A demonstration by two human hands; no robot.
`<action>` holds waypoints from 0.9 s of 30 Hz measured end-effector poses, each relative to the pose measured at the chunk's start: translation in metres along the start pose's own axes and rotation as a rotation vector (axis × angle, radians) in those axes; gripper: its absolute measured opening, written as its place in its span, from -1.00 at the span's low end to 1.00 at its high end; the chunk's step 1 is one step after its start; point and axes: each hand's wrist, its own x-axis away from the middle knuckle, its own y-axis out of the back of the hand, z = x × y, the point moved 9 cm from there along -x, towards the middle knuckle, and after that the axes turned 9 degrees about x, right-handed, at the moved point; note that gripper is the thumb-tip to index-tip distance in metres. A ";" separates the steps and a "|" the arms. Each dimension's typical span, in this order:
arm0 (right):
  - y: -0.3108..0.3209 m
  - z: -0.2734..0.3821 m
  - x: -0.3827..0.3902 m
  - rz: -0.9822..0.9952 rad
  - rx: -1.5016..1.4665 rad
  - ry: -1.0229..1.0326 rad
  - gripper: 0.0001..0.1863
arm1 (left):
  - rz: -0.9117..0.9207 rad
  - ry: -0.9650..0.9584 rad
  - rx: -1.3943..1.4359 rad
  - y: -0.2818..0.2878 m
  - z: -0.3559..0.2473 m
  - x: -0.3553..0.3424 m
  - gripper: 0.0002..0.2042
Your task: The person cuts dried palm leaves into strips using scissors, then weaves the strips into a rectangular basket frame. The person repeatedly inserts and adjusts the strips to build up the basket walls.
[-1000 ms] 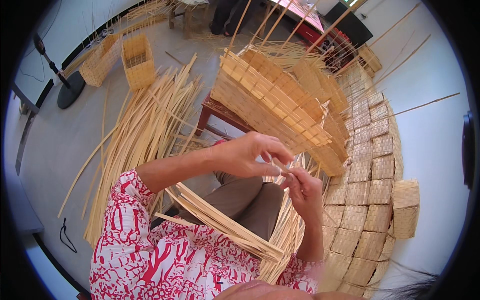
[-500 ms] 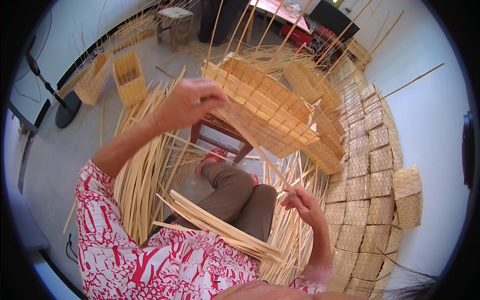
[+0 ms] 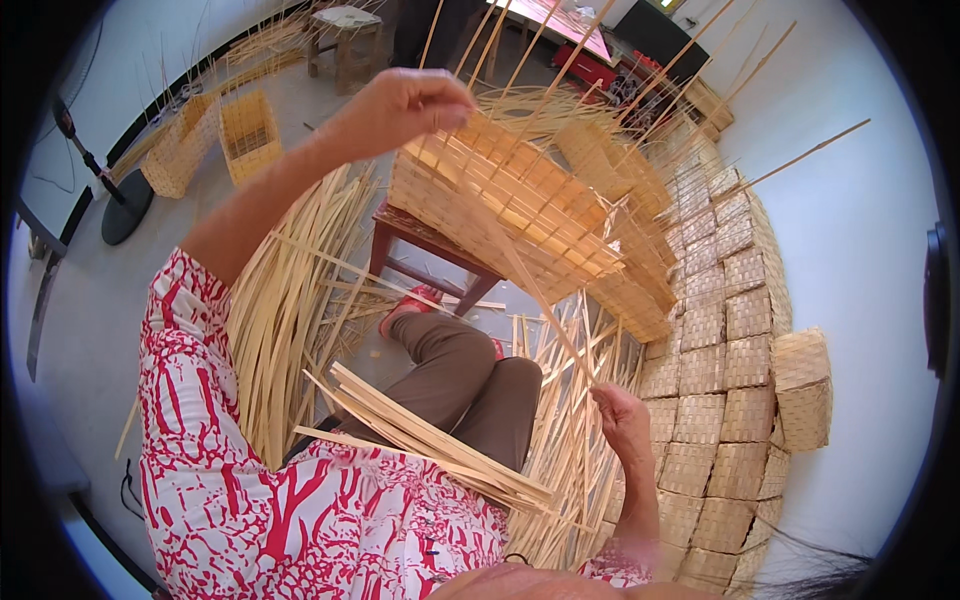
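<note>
A half-woven basket [image 3: 480, 235] of pale strips lies tilted on a small reddish-brown stool [image 3: 435, 235], long thin stakes rising from it. My right hand [image 3: 624, 420], low on the right, is closed on the end of a long, flat bamboo-like strip [image 3: 548, 315], which slants up to the basket's near wall. My left hand [image 3: 425, 105] is raised over the basket's upper left corner. Its fingers are curled together and slightly blurred; what they pinch, if anything, cannot be made out. Across my lap lies a bundle of loose strips [image 3: 430, 440].
Piles of long strips [image 3: 285, 330] cover the floor on both sides of my legs. Stacked finished baskets [image 3: 725, 400] line the right wall. Two open baskets [image 3: 250, 135] and a black stand base [image 3: 127, 207] are at left. A wooden stool [image 3: 345, 40] stands behind.
My left hand has risen from beside the basket's wall to above its upper corner. My right hand keeps its grip on the strip, nearly in place. The view has shifted slightly.
</note>
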 end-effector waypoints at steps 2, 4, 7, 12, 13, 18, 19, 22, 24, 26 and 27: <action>0.008 -0.021 0.000 -0.086 -0.289 -0.118 -0.83 | -0.126 0.072 0.081 0.021 0.021 -0.018 -0.53; 0.019 -0.027 -0.005 -0.249 -0.518 -0.169 -0.79 | -0.173 0.181 -0.109 0.036 0.045 -0.031 -0.18; 0.031 -0.038 -0.018 -0.431 -0.780 -0.170 -0.73 | -0.115 0.253 -0.209 0.023 0.055 -0.049 -0.12; 0.022 -0.044 -0.073 -0.486 -1.110 -0.264 -0.73 | -0.577 -0.095 0.118 0.067 0.024 -0.056 -0.69; 0.020 -0.041 -0.090 -0.471 -1.132 -0.277 -0.73 | -0.530 -0.111 0.056 0.070 0.018 -0.056 -0.70; 0.013 -0.023 -0.156 -0.419 -1.239 -0.161 -0.77 | -0.501 -0.262 -0.144 0.039 -0.027 -0.055 -0.62; 0.011 -0.018 -0.164 -0.414 -1.227 -0.143 -0.77 | -0.548 -0.257 -0.157 0.046 -0.028 -0.051 -0.57; 0.007 0.003 -0.184 -0.405 -1.175 -0.086 -0.79 | -0.527 -0.247 -0.115 0.057 -0.011 -0.049 -0.47; 0.003 -0.003 -0.185 -0.404 -1.142 -0.111 -0.82 | -0.540 -0.237 -0.115 0.056 -0.016 -0.046 -0.60; 0.006 0.001 -0.185 -0.435 -1.116 -0.096 -0.87 | -0.425 -0.189 -0.150 0.053 -0.022 -0.053 -0.71; 0.003 0.001 -0.185 -0.435 -1.109 -0.094 -0.87 | -0.358 -0.164 -0.160 0.048 -0.020 -0.057 -0.75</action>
